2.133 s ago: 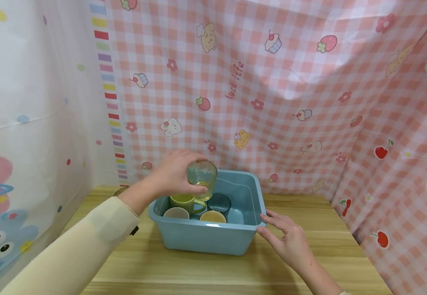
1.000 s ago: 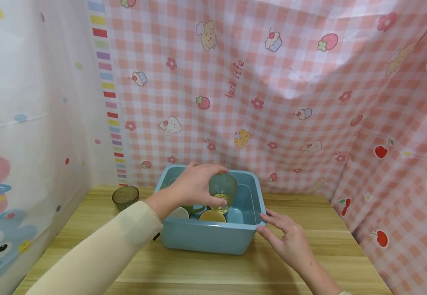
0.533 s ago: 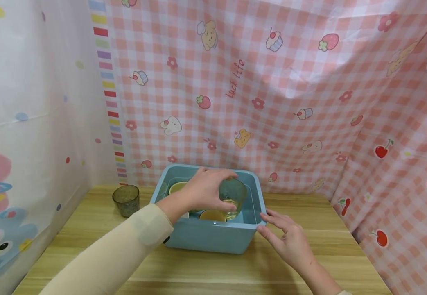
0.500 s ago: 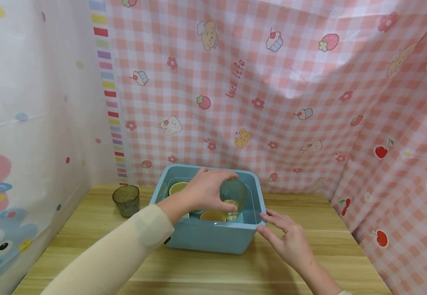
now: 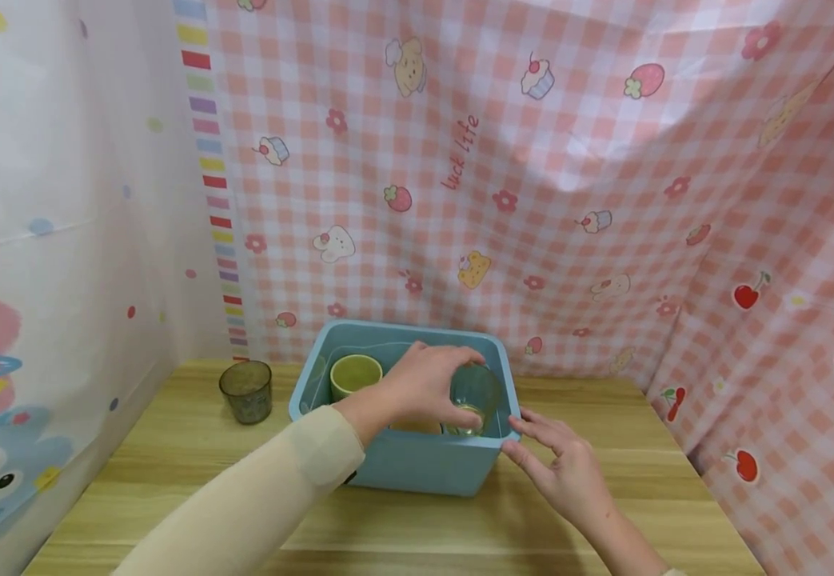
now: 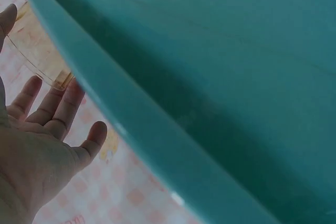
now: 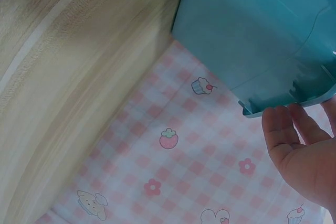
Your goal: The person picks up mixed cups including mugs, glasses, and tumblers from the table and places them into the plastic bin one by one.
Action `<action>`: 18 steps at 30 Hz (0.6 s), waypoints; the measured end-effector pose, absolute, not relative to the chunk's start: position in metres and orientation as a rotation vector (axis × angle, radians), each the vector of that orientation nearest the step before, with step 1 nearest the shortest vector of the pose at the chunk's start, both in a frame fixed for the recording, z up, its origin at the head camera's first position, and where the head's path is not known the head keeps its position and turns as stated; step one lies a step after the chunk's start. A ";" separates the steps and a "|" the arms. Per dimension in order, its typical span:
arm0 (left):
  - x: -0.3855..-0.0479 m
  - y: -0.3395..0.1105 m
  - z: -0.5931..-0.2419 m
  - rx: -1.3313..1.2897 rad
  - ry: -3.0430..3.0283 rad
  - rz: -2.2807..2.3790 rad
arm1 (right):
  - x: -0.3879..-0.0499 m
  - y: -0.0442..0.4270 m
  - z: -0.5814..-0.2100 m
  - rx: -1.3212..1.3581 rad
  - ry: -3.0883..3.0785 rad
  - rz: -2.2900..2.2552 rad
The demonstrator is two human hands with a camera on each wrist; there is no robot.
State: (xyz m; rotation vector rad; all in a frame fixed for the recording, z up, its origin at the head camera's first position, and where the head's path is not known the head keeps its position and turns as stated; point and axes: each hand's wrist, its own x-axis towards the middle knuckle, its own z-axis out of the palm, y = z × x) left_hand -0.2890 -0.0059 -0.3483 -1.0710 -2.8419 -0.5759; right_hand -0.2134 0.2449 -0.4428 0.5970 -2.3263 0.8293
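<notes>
My left hand (image 5: 424,384) reaches into the blue plastic tub (image 5: 402,464) and holds a tinted clear glass cup (image 5: 480,392) near the tub's right end. The left wrist view shows this glass (image 6: 39,51) between thumb and fingers, beyond the tub's rim (image 6: 105,98). A green mug (image 5: 356,374) stands upright in the tub at the left. Beside it, my left hand and arm hide most of the other cups; a sliver of a yellow one (image 5: 417,428) shows. My right hand (image 5: 564,464) touches the tub's front right corner, its fingertips (image 7: 275,116) against the outside of the rim.
A dark smoky glass (image 5: 247,392) stands on the wooden table (image 5: 244,480), left of the tub. Behind the table hangs a pink checked cloth (image 5: 460,240). A white patterned cloth (image 5: 100,240) closes off the left side.
My left hand has carried the glass cup from above the tub's middle rightward and down into its right end. The green mug and smoky glass have come into fuller view. My right hand stays put.
</notes>
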 end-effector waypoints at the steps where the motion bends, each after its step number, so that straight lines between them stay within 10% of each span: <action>1: -0.289 -0.004 -0.349 -1.071 -2.844 -0.577 | -0.213 0.245 -0.442 0.595 -2.330 0.831; 18: -0.292 0.010 -0.362 -0.997 -2.929 -0.538 | -0.213 0.245 -0.444 0.609 -2.322 0.851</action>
